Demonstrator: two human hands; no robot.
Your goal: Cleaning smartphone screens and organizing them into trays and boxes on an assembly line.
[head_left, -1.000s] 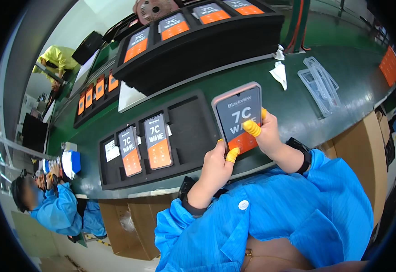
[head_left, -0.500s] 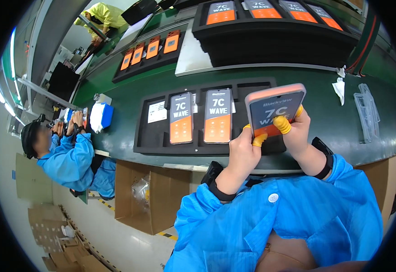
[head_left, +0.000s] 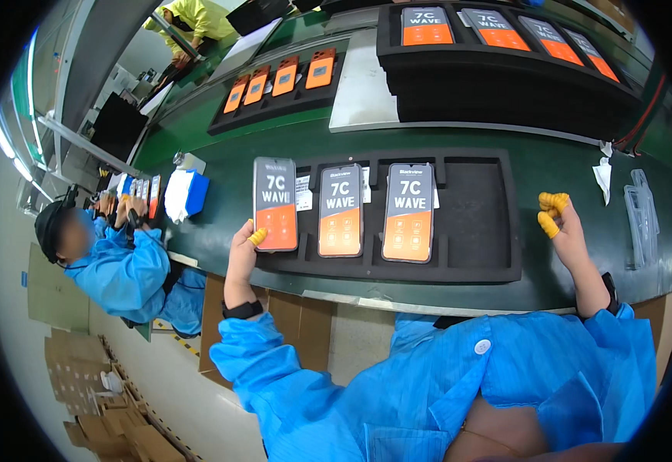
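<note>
My left hand (head_left: 242,251) grips the lower left edge of a smartphone (head_left: 276,202), its yellow-capped thumb over the front. That phone has a grey and orange front and sits over the left end of a black foam tray (head_left: 478,266). Two similar smartphones lie in the tray's middle recesses, one in the centre-left (head_left: 341,209) and one to its right (head_left: 408,212). The rightmost recess shows bare black foam. Right of the tray, my right hand (head_left: 567,229) hovers above the green bench, fingers bent and slightly apart, holding nothing visible. It wears yellow finger cots.
Stacked black trays (head_left: 505,85) with grey-orange phones stand at the back right. Another tray (head_left: 274,106) holds orange phones. Clear plastic pieces (head_left: 641,223) and white tissue (head_left: 602,179) lie at right. A blue box (head_left: 197,192) stands at left, near a co-worker in blue (head_left: 120,266).
The phone that both hands held over the tray's right side is gone from there. My left hand now holds a phone at the tray's left end; my right hand has let go and moved right.
</note>
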